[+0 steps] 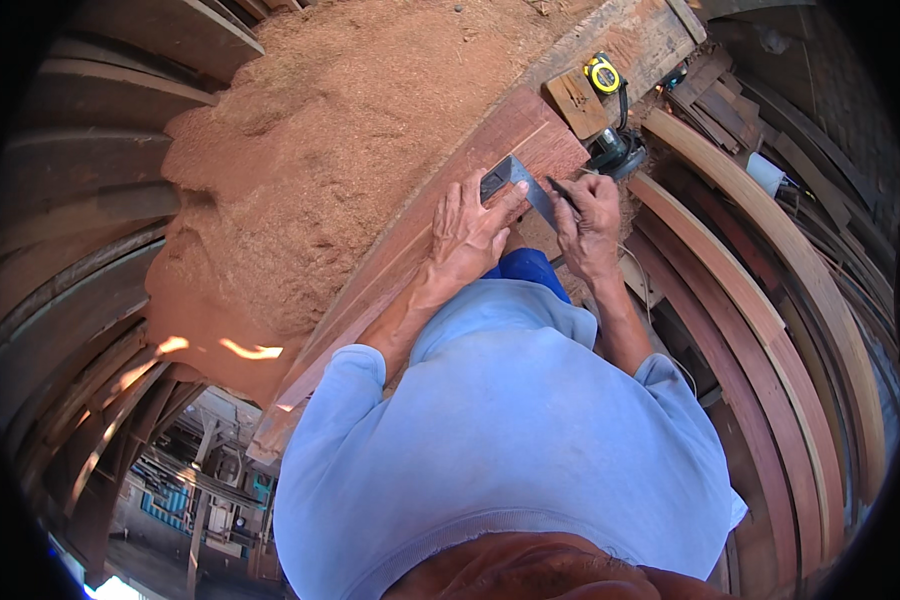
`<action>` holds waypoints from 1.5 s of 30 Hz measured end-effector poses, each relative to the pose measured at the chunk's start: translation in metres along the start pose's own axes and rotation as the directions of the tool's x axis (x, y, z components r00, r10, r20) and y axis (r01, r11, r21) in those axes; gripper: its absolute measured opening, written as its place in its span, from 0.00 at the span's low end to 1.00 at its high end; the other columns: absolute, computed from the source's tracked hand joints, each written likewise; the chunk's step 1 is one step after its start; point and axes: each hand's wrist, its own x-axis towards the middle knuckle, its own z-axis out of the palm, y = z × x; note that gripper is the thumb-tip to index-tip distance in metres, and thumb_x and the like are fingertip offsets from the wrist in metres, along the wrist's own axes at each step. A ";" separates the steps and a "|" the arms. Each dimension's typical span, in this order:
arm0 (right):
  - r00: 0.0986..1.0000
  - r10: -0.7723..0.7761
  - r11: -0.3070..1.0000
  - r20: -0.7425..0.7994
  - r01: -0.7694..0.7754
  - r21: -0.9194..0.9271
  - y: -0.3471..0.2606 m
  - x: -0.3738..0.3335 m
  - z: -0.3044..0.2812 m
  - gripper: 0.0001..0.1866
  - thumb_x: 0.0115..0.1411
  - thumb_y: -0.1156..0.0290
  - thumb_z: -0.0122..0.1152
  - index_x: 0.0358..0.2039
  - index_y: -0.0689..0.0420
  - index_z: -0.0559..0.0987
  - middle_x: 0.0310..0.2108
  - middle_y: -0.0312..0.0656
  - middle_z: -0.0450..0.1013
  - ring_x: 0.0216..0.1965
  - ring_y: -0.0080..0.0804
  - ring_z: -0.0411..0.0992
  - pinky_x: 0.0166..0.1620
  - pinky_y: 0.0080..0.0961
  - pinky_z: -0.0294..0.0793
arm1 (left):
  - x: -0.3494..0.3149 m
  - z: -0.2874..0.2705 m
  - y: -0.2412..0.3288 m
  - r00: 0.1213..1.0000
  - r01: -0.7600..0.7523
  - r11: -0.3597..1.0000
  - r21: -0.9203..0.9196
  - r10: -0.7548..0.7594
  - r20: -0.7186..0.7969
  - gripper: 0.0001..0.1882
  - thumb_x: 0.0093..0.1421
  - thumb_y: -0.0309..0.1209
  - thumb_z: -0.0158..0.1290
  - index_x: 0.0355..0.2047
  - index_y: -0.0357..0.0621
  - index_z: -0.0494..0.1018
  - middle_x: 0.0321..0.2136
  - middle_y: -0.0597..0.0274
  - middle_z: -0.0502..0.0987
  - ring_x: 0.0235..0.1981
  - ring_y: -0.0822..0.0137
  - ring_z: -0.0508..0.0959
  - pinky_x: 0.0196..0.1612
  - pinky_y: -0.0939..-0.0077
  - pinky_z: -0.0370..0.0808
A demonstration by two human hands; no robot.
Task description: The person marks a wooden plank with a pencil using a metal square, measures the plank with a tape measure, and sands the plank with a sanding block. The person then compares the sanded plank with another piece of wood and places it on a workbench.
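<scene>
A long reddish wooden plank (370,285) runs diagonally in front of me. Near its right end lies a try square (537,197), its metal blade angled across the wood. My left hand (467,232) presses the square's stock against the plank, with the thumb reaching toward the blade. Pinched in the fingers of my right hand (594,228) is a slim dark marking tool, seemingly a pencil (561,190), its tip beside the blade. Too little of it shows to be sure of its kind.
Past the plank's end are a small wooden block (576,103), a yellow tape measure (602,74) and a dark green power tool (614,152) with a cord. Sawdust (300,150) is heaped beyond the plank. Long boards (745,220) curve along my right; others (80,200) stand left.
</scene>
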 end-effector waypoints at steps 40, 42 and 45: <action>0.980 0.141 0.981 0.141 -0.157 0.114 0.005 -0.004 -0.049 0.07 0.67 0.71 0.60 0.36 0.62 0.80 0.30 0.48 0.74 0.36 0.47 0.73 0.42 0.40 0.73 | 0.003 0.001 0.001 0.995 -0.057 0.998 -0.003 0.057 -0.083 0.41 0.51 0.28 0.69 0.66 0.64 0.72 0.56 0.43 0.69 0.52 0.42 0.71 0.56 0.49 0.72; 0.979 0.168 0.976 0.114 -0.181 0.118 0.002 -0.004 -0.039 0.07 0.67 0.72 0.61 0.34 0.62 0.78 0.29 0.48 0.72 0.35 0.48 0.72 0.41 0.41 0.72 | 0.000 0.000 -0.003 0.995 -0.062 0.997 -0.041 0.059 -0.078 0.40 0.51 0.30 0.69 0.66 0.64 0.73 0.55 0.43 0.69 0.51 0.42 0.71 0.54 0.48 0.72; 0.976 0.161 0.976 0.146 -0.180 0.126 0.006 -0.004 -0.020 0.06 0.66 0.73 0.62 0.33 0.61 0.76 0.30 0.49 0.70 0.35 0.48 0.72 0.40 0.42 0.71 | -0.006 -0.006 -0.009 0.997 -0.057 0.990 -0.129 0.050 -0.056 0.39 0.51 0.31 0.70 0.65 0.65 0.73 0.56 0.43 0.69 0.51 0.41 0.72 0.54 0.47 0.73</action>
